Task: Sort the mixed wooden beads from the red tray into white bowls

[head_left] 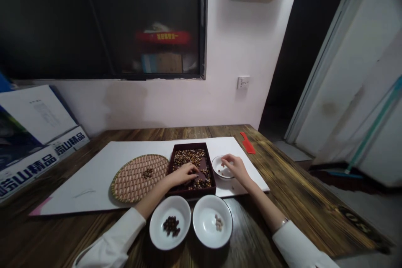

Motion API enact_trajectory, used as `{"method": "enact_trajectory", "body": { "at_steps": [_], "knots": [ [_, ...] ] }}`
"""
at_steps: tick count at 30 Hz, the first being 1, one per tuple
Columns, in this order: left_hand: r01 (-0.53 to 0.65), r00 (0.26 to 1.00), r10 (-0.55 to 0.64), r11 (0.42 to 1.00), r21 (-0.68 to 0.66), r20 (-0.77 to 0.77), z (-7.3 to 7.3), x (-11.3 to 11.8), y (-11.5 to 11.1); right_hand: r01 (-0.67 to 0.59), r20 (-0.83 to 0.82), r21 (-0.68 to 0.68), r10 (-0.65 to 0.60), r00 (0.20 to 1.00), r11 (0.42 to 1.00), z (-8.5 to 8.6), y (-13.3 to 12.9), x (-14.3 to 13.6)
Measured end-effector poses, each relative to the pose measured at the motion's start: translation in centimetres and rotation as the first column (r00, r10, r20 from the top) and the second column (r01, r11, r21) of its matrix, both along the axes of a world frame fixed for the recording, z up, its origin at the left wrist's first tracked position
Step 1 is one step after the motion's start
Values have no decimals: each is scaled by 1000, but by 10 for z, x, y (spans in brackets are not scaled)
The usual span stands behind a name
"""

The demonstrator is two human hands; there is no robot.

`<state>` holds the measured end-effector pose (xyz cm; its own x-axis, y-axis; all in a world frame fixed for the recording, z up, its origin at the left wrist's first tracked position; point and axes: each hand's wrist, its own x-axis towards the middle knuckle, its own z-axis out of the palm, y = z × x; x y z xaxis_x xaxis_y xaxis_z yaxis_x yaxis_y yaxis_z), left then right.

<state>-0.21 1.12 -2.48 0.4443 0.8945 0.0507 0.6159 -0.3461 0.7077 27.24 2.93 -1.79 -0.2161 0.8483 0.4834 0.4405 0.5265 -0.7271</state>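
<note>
My left hand (186,174) reaches over a dark red box (192,193) full of mixed brown and tan beads (188,157), its fingers bent down among them; whether they pinch a bead is too small to tell. Over a small white bowl (216,167) to the right of the box is my right hand (233,165), fingertips together at its rim, with a few beads inside the bowl. Nearer to me stand two white bowls, one (170,243) with dark beads (171,226), the other (204,234) with pale beads (218,222).
A round woven tray (128,180) with several beads lies left of the box on a white board (91,176). A red comb-like piece (248,145) lies at the right of the wooden table (282,176). Printed boxes (37,163) stand at the left.
</note>
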Motion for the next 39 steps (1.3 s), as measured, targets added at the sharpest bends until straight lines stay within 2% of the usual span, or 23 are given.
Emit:
{"method": "enact_trajectory", "body": {
  "at_steps": [4, 10, 17, 22, 28, 34, 39],
  "knots": [
    [77, 989, -76, 997, 6, -130, 1, 0, -3, 9, 61, 32, -11, 998, 999, -7, 3, 3],
    [71, 971, -65, 997, 20, -231, 6, 3, -11, 52, 208, 111, -74, 975, 992, -12, -1, 5],
    [77, 974, -74, 997, 5, -216, 3, 3, -11, 0, 310, 247, -79, 947, 969, -11, -5, 3],
    [92, 977, -85, 995, 30, -196, 5, 4, -13, -64, 293, 228, -6, 956, 972, -14, -7, 3],
    [122, 978, -107, 990, 71, -180, -1, 3, -10, -17, 288, 198, -42, 957, 980, -14, -9, 3],
    [118, 983, -102, 988, 98, -152, -4, 5, -5, -64, 282, 206, 4, 959, 976, -14, -8, 1],
    [104, 989, -94, 991, 82, -117, -2, 4, -5, -78, 258, 115, 46, 965, 990, -12, -9, 1]
  ]
}}
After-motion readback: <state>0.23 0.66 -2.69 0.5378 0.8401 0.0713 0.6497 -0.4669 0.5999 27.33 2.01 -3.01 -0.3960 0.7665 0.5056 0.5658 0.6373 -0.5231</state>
